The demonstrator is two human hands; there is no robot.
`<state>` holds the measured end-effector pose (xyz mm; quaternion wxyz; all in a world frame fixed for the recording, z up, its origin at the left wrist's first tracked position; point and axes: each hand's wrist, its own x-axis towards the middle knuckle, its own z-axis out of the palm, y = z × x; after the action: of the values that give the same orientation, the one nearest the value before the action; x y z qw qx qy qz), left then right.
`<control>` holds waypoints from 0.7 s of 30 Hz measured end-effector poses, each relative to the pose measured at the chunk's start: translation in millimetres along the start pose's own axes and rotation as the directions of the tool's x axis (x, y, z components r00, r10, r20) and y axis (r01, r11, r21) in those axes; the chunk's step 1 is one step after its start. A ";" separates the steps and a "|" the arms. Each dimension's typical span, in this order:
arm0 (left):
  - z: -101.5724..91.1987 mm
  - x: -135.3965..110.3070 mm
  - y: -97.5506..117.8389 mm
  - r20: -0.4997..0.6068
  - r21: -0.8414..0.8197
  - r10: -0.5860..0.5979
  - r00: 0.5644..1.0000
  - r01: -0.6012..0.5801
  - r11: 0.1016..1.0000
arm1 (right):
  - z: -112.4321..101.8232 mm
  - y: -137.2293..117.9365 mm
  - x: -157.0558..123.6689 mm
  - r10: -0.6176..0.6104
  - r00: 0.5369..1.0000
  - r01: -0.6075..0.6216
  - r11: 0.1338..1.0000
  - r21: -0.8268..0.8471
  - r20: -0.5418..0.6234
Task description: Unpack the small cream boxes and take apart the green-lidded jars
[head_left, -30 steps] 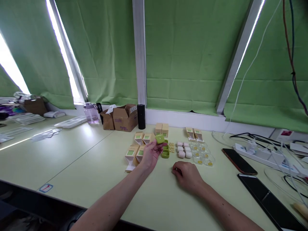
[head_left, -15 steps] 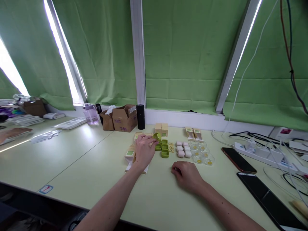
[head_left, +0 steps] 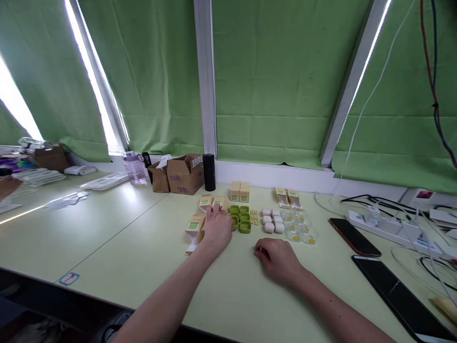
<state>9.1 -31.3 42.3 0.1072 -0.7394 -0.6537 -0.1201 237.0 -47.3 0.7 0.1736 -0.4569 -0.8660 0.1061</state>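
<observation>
My left hand (head_left: 218,230) reaches over the small cardboard boxes (head_left: 195,224), its thumb side against the front of the left column of small green square cups (head_left: 234,215). The thumb and index finger close on the nearest green cup there, mostly hidden by the hand; the other fingers stretch forward over a box. My right hand (head_left: 276,257) rests on the table in a loose curl, with nothing visible in it. Ahead of it stand pink-white rounded cubes (head_left: 268,227). Tiny yellow pieces (head_left: 254,218) lie between the cubes and the green cups.
Clear plastic domes with yellow centres (head_left: 295,228) sit right of the cubes. Two boxes (head_left: 239,191) stand behind, two opened ones (head_left: 287,198) at the back right. Phones (head_left: 354,237), a power strip (head_left: 392,228) and cables are far right. Another person's hand (head_left: 7,186) shows far left.
My left hand has moved nearer to me, lowering the green cup from above the back of the group to its left front. My right hand stays put. Another person's hand has appeared far left.
</observation>
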 end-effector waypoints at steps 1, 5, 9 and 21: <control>0.3 -0.4 0.9 0.013 0.006 0.003 1.000 -0.003 1.000 | 0.0 0.2 0.1 -0.001 1.000 0.001 1.000 -0.001 0.000; 1.1 -1.7 3.5 0.043 0.019 0.004 0.999 -0.005 1.000 | -0.3 0.5 0.1 -0.008 1.000 0.008 1.000 -0.003 -0.006; 3.5 -2.1 4.6 0.062 0.039 0.007 0.998 -0.009 0.999 | -1.1 -0.2 -0.5 -0.004 1.000 0.004 1.000 -0.008 0.001; 9.6 -2.3 4.7 0.001 0.035 0.020 1.000 -0.020 0.999 | -4.4 -2.9 -0.9 -0.004 1.000 0.004 1.000 -0.025 0.017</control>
<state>13.9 -30.9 32.5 0.1210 -0.7441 -0.6482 -0.1074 237.0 -49.5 5.5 0.1607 -0.4565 -0.8695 0.0987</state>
